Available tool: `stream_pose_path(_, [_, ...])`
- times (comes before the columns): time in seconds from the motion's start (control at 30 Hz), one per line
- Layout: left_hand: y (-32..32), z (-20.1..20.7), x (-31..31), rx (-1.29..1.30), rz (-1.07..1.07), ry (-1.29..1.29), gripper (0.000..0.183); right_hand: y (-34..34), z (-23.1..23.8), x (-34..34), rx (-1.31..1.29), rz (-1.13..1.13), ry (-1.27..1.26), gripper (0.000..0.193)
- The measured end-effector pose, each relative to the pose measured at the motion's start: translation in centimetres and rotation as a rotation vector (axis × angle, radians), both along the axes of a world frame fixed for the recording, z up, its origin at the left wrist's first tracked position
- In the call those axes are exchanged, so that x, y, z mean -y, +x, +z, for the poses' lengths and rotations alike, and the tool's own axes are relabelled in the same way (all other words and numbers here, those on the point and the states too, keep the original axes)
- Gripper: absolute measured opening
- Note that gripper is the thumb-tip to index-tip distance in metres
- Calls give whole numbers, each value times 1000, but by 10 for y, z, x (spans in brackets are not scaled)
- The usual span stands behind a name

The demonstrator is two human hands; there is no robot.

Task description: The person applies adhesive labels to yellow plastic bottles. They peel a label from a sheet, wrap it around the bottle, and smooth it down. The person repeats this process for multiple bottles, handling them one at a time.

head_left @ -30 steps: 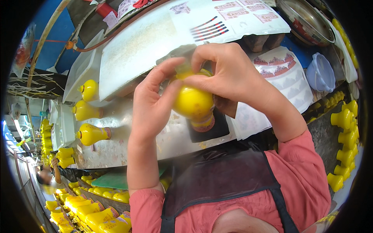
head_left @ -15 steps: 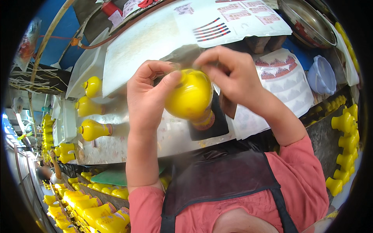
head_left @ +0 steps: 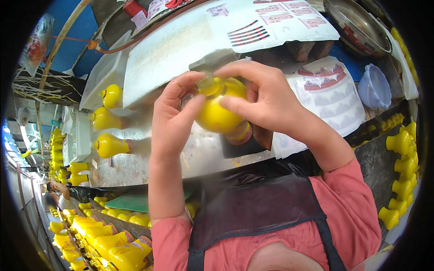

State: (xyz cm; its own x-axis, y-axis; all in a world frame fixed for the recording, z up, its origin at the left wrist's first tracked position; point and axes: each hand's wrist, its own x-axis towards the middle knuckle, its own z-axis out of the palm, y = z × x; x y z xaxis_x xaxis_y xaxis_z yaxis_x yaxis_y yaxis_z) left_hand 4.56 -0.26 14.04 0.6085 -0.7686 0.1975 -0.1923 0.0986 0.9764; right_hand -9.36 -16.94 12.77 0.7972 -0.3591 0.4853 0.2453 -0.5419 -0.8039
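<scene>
- Vase (head_left: 220,115): yellow, round-shouldered, between the two hands above the table (head_left: 140,169); it leans, its neck (head_left: 207,84) toward the upper left and its banded foot over a black pad (head_left: 235,151). Whether the foot rests on the pad, I cannot tell.
- Left hand (head_left: 172,110): gripping the vase at the neck, fingers bent round that end, thumb against the shoulder.
- Right hand (head_left: 269,94): curved over the other side of the shoulder, thumb laid on the yellow; the fingers are partly hidden, so I cannot tell whether it grips or only presses.
- Handling: the wall looks hard and stiff, with no give under the thumbs. The bright glare suggests a slick coat, likely slippery under damp fingers. Weight is a guess (hollow, I would think, so moderate for its bulk). If it is glass or ceramic, a knock could chip it.
- Where to hold: the neck suits one hand; the swollen shoulder needs a spread palm, since it is smooth and rounds away. The narrowing above the foot offers another grip, though its patterned band may scuff.
- Around: three more vases (head_left: 111,145) lie at the left; printed sheets (head_left: 332,104) lie to the right; dark strips (head_left: 248,34) lie on the white board (head_left: 165,56) beyond.
</scene>
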Motion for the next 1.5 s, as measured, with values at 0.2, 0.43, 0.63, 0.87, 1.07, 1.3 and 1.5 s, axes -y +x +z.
stream_pose_path(0.2, [11,2,-4,105,-88,40,33,16,17,7,-128,-7,-64,32])
stream_pose_path(0.43, [21,2,-2,188,-125,39,31,19,25,7,-180,-32,-184,30])
stream_pose_path(0.63, [23,3,-1,215,-137,28,31,20,21,-3,-189,-76,-193,33])
stream_pose_path(0.87, [21,2,0,138,-119,31,32,17,12,3,-69,41,-63,30])
stream_pose_path(1.07, [20,2,2,157,-121,27,34,16,8,26,-216,109,-42,26])
stream_pose_path(1.3, [22,0,3,156,-134,11,33,23,21,22,-318,113,42,31])
stream_pose_path(1.5, [23,0,3,149,-129,30,34,25,29,26,-359,120,-84,34])
